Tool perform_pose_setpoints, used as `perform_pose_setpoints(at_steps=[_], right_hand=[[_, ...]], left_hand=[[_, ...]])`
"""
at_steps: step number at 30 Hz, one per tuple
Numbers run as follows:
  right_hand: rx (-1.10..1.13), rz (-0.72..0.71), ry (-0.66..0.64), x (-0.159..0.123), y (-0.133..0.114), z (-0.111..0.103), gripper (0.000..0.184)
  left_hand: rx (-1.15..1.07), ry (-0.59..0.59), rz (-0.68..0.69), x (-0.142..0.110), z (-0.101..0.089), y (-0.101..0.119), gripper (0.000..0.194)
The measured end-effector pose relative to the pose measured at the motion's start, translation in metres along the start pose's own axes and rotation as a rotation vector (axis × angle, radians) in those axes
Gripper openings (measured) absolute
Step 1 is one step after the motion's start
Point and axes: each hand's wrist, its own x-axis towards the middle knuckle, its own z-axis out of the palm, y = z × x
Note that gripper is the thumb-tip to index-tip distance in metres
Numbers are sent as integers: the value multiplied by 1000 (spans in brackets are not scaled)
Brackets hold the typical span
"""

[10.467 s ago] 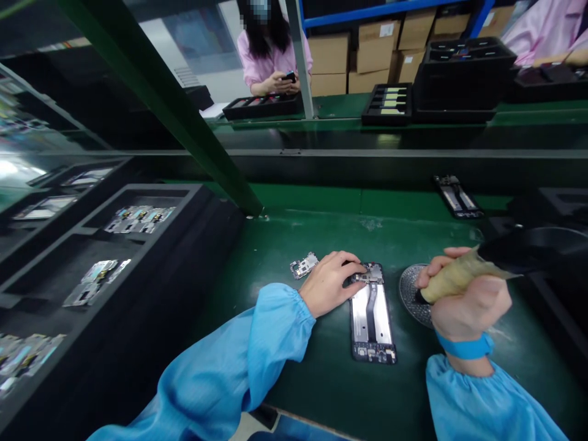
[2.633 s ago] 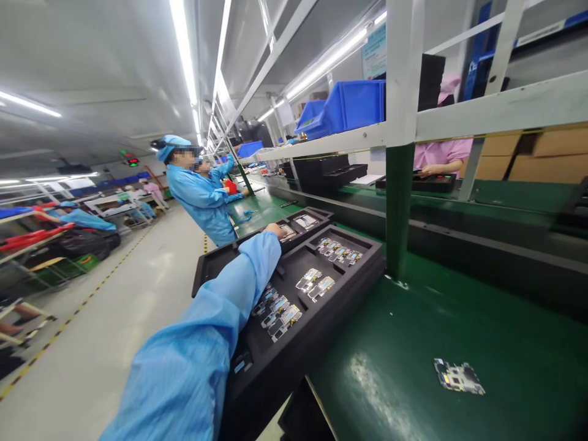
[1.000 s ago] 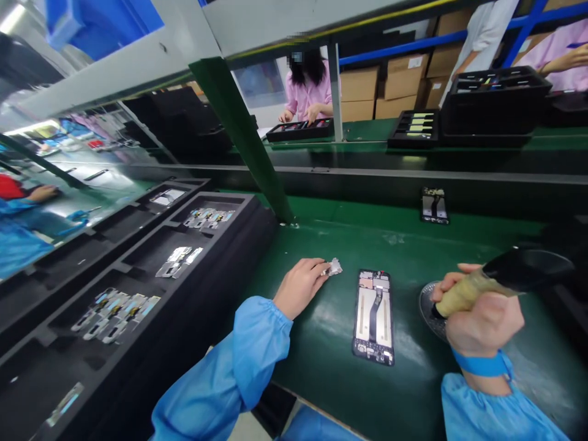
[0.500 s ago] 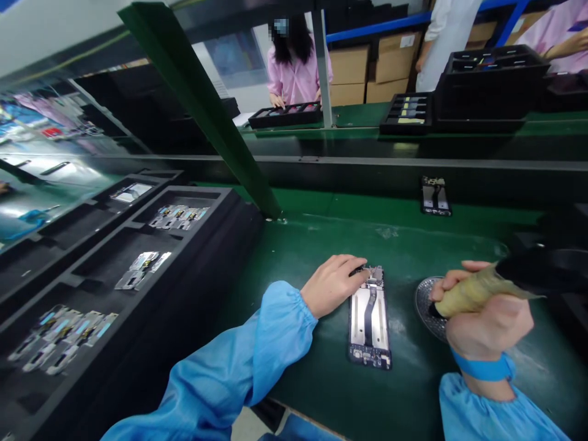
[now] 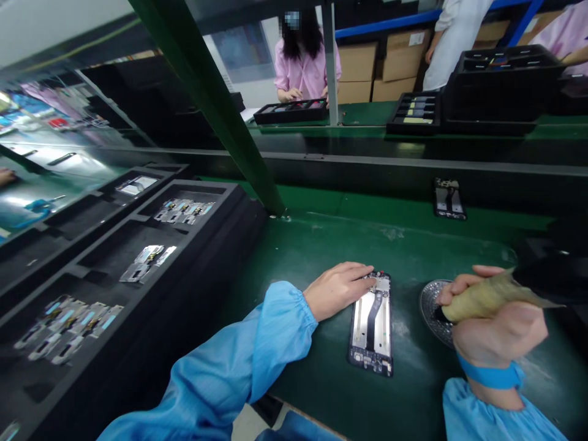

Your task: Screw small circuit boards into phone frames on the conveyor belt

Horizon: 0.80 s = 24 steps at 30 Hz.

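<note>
**Pressing at the top end of the open phone frame**

Resting on the green bench (image 5: 321,245), the person's left hand (image 5: 337,289) lies flat with its fingers stretched out and nearly closed together, gripping nothing; the fingertips (image 5: 370,273) touch the far, top end of the open phone frame (image 5: 372,321), where a small circuit board (image 5: 380,283) sits. Whether the fingers press that board or only cover it cannot be told.

The frame lies just to the right of the left hand, its long axis running away from the person, nearly straight, with the near end tilted slightly right. The left hand is clearly the nearer one: it is in contact, while the right hand (image 5: 498,321) is apart from the frame, off to its right.

The right hand is curled tight around the tape-wrapped grip of a power screwdriver (image 5: 500,293), whose tip points down and left onto a round metal screw dish (image 5: 432,303) beside the frame. The dark body of the tool runs out toward the right edge of the view.

To the left stands a black foam tray (image 5: 138,226) holding rows of small boards. Another phone frame (image 5: 449,199) lies farther back, and a person in pink (image 5: 305,67) works at the opposite bench.
</note>
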Motion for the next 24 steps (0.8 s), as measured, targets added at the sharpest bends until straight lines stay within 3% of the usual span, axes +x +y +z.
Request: perform_pose_setpoints(at_steps=[6,14,18,24], right_hand=[[-20,-52,29,0,2,1,59],[4,-91,2,1,6,1,61],[109,-49,-32,-2,5,5,52],[78,-53,-25,-4,2,8,50]], left_hand=[[16,-12,-5,-1,-1,0,31],[-46,8,-213,-2,-3,16,30],[-103,-13,-184,-1,-4,20,29],[-238,4,-70,0,-4,48,23]])
